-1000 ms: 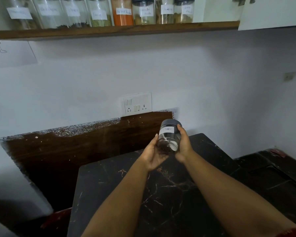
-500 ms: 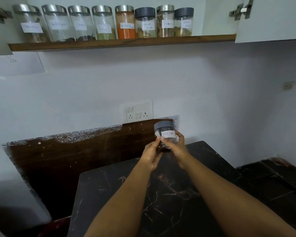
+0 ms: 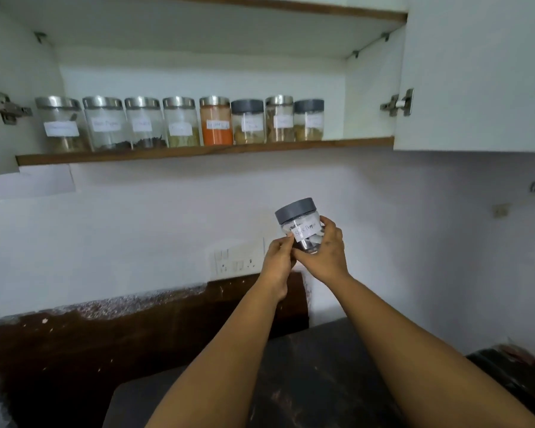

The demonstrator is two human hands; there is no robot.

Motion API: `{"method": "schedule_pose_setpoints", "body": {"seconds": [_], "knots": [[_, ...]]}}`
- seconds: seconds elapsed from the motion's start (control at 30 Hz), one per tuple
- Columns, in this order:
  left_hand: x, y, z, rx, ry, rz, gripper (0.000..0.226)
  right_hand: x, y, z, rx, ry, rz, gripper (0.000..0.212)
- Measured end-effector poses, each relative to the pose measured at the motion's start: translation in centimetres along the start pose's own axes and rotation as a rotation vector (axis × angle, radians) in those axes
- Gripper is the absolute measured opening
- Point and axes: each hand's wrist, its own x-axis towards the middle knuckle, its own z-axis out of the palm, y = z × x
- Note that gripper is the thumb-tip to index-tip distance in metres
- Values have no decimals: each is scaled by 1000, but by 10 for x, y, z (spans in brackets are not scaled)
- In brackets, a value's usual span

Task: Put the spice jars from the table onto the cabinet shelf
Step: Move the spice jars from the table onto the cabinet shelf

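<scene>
Both hands hold one small clear jar (image 3: pixel 301 230) in the air in front of a white wall (image 3: pixel 167 217), well below the cabinet shelf (image 3: pixel 352 142) and above the far edge of the dark table (image 3: pixel 322 350). The jar has a grey screw lid (image 3: pixel 295 210), tilts a little to the left, and carries a white paper label that reads "Black Pepper". The left hand (image 3: pixel 278 264) is closed about the jar's lower left side, thumb tip on the label's edge; the right hand (image 3: pixel 328 251) wraps the right side and bottom, fingers curled round the glass. The open cabinet above has white inner walls, a brown wooden front edge to the shelf, and metal hinges (image 3: pixel 399 103) on both sides. On the shelf a row of eight labelled jars (image 3: pixel 179 122) runs from the left end to past the middle, close to the front edge and side by side; six have silver lids, two grey, and one holds orange powder (image 3: pixel 217 131). The right end of the shelf is bare. A white switch and socket plate (image 3: pixel 238 261) sits on the wall just left of the hands, above a dark brown splashback (image 3: pixel 105 335) with a ragged, speckled upper edge. The table is black stone with pale veins.
</scene>
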Motion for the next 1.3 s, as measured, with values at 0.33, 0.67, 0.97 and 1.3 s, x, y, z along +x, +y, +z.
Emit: {"method": "schedule_pose_setpoints", "body": {"seconds": [0.33, 0.67, 0.97, 1.3], "knots": [[84, 160, 91, 371, -5, 453, 53, 142, -76, -85, 91, 262, -196, 91], [164, 152, 64, 1489, 465, 648, 51, 266, -51, -109, -141, 196, -173, 86], [188, 156, 58, 1703, 563, 788, 34, 343, -41, -98, -282, -47, 146, 91], [190, 150, 58, 1702, 628, 830, 42, 345, -35, -91, -467, -25, 165, 95]]}}
